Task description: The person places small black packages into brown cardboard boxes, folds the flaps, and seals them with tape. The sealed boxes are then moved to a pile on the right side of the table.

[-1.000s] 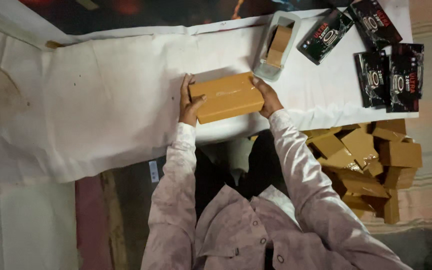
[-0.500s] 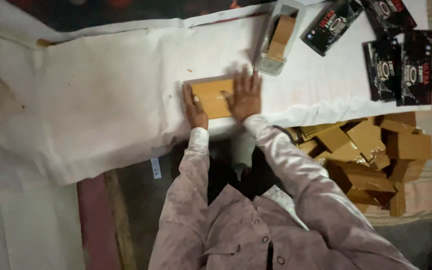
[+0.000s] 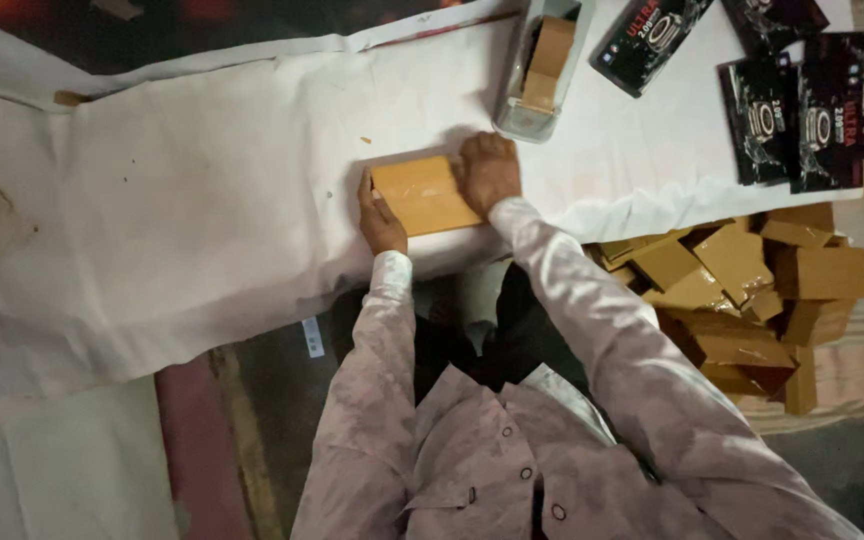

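Our right hand (image 3: 489,172) has slid from the end of the brown box (image 3: 424,195) onto its top and now presses flat, while our left hand (image 3: 380,215) grips the other end (box lying on the white sheet (image 3: 202,180)); we judge it's being pressed shut.

One brown box (image 3: 422,195) lies on the table (image 3: 202,220). Four black packets (image 3: 797,110) lie there. One clear tape dispenser (image 3: 542,65)

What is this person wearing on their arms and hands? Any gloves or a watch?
Both arms are in long sleeves of a pale pinkish, faintly mottled shirt with a collar and dark buttons down the front. The sleeves reach to the wrists. The left hand and right hand are bare: no gloves, and no watch or ring shows.
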